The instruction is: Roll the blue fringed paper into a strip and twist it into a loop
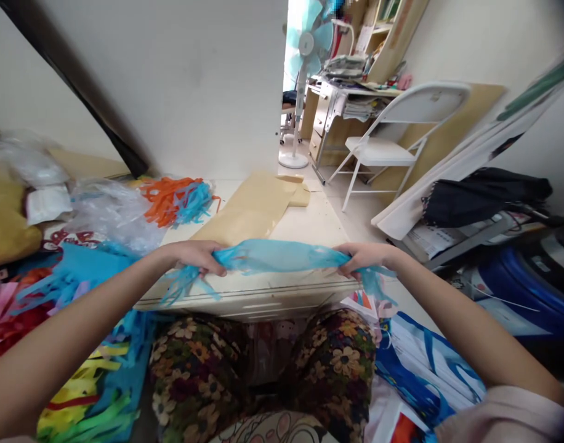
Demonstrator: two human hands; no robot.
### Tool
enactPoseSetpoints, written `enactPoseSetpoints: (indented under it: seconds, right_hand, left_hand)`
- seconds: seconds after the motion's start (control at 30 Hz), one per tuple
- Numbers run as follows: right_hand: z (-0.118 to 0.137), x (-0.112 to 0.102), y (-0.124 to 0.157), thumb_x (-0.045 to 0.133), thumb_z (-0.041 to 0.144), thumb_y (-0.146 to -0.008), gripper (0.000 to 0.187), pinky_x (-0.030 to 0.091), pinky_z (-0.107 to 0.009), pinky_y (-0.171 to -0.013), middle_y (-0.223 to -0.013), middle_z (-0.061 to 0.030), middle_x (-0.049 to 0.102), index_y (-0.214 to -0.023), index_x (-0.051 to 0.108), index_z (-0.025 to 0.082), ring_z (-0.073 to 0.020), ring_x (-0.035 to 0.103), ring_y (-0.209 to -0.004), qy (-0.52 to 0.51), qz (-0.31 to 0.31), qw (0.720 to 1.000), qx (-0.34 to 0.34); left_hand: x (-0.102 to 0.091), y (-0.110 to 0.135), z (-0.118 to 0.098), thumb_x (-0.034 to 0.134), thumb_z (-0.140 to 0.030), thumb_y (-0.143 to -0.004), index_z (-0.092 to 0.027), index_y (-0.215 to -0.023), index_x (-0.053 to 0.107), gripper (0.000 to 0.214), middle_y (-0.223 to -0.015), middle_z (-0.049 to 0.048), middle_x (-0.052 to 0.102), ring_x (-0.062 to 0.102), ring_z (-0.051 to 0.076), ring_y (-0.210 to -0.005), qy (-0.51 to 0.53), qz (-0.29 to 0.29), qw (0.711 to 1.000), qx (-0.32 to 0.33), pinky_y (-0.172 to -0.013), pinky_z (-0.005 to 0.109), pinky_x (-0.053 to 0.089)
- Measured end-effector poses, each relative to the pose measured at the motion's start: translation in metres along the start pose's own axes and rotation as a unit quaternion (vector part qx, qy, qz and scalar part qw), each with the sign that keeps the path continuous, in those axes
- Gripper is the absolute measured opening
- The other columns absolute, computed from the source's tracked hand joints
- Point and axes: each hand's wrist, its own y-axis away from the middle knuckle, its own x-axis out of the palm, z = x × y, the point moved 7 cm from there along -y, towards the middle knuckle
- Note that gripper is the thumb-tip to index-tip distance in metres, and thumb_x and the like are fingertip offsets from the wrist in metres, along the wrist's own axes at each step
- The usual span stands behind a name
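Observation:
A light blue strip of thin fabric-like sheet [282,255] with fringed ends stretches across the near edge of a low white table [305,231]. My left hand [194,255] is closed around its left end, and loose fringe hangs below the fingers. At the other end my right hand [367,257] grips the sheet, with more fringe dangling past it. The middle part between the hands is drawn out sideways. Beyond it, a flat tan sheet [249,206] lies on the tabletop. An orange and blue fringed bundle [178,200] rests at the table's far left.
Clear plastic bags [109,209] lie left of the table. Colourful cut strips [85,381] are heaped at the lower left. A white folding chair [383,147], a standing fan [305,46] and a desk are at the back. A blue and white bag [415,369] sits at the lower right.

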Motion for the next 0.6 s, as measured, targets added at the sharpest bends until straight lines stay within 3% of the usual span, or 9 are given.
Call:
enactPoseSetpoints:
  seconds: [0.13, 0.27, 0.4, 0.53, 0.6]
  right_hand:
    - [-0.025, -0.019, -0.001, 0.055, 0.021, -0.056, 0.021, 0.037, -0.017, -0.037, -0.050, 0.0058, 0.049, -0.074, 0.048, 0.014, -0.0053, 0.044, -0.039, -0.009, 0.008, 0.999, 0.037]
    - [-0.045, -0.039, 0.012, 0.060, 0.022, -0.054, 0.034, 0.039, -0.017, -0.039, -0.059, 0.0024, 0.055, -0.085, 0.050, 0.013, -0.0064, 0.048, -0.044, -0.030, -0.026, 0.998, 0.056]
    - [-0.052, -0.055, 0.019, 0.061, 0.023, -0.053, 0.043, 0.039, -0.018, -0.040, -0.062, 0.0007, 0.057, -0.094, 0.049, 0.014, -0.0076, 0.048, -0.046, -0.043, -0.084, 0.995, 0.043]
    - [-0.063, -0.067, 0.022, 0.061, 0.026, -0.056, 0.058, 0.043, -0.020, -0.047, -0.076, -0.0034, 0.060, -0.109, 0.042, 0.015, -0.0109, 0.053, -0.054, -0.034, -0.110, 0.992, 0.049]
    - [-0.073, -0.074, 0.023, 0.060, 0.031, -0.057, 0.067, 0.046, -0.023, -0.055, -0.088, -0.0065, 0.060, -0.117, 0.034, 0.016, -0.0150, 0.057, -0.065, -0.011, -0.100, 0.992, 0.073]
  left_hand:
    - [-0.006, -0.017, 0.003, 0.063, -0.029, -0.050, -0.015, -0.068, 0.056, 0.023, -0.052, -0.0032, 0.048, 0.040, 0.008, -0.041, -0.030, 0.034, 0.999, -0.008, -0.040, 0.017, 0.030]
    - [-0.029, -0.019, -0.005, 0.067, -0.033, -0.043, -0.014, -0.074, 0.056, 0.038, -0.067, 0.0008, 0.056, 0.049, 0.013, -0.061, -0.148, -0.059, 0.987, 0.011, -0.051, 0.017, 0.034]
    - [-0.064, -0.016, 0.007, 0.068, -0.042, -0.039, -0.012, -0.096, 0.052, 0.066, -0.095, 0.0103, 0.057, 0.051, 0.024, -0.085, -0.239, -0.150, 0.958, -0.050, -0.066, 0.022, 0.037]
    - [-0.093, -0.003, 0.020, 0.065, -0.048, -0.044, -0.012, -0.105, 0.046, 0.073, -0.095, 0.0092, 0.057, 0.052, 0.024, -0.084, -0.271, -0.178, 0.941, -0.092, -0.068, 0.024, 0.037]
    - [-0.100, 0.008, 0.002, 0.060, -0.052, -0.051, -0.013, -0.107, 0.044, 0.070, -0.094, 0.0057, 0.057, 0.051, 0.023, -0.085, -0.306, -0.284, 0.908, -0.041, -0.070, 0.025, 0.037]
